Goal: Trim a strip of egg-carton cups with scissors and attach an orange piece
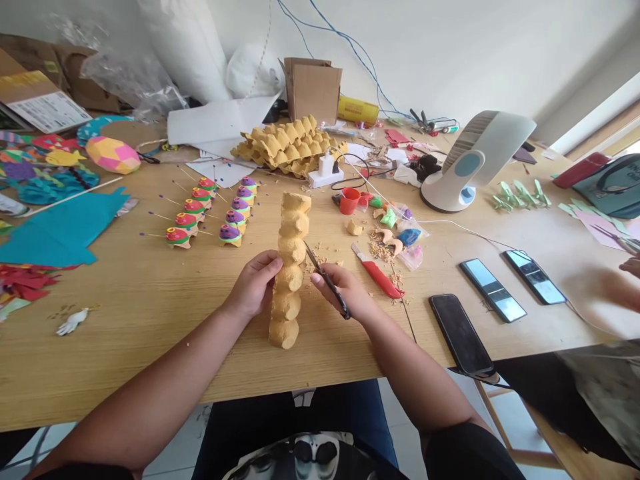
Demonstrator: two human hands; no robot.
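My left hand (259, 280) grips a long strip of yellow egg carton (289, 267) by its left edge, fingers behind and thumb at the front. The strip stands nearly upright, its row of cups running away from me. In my right hand (345, 293) is a pair of dark scissors (327, 283), blades pointing up and left close to the strip's right edge. Right of that hand lies a red-handled cutter knife (377, 270) among crumbs and shavings. Painted carton pieces with pins, one row red (190, 213) and one purple (237, 213), stand beyond my left hand.
Stacked egg cartons (290, 143), a power strip (325, 170) and a red cup (349, 200) sit farther back. Several phones (460, 333) lie at right, near a white fan (475, 163). Blue paper (60, 227) covers the left side. Another person's hand (625, 287) shows at the right edge.
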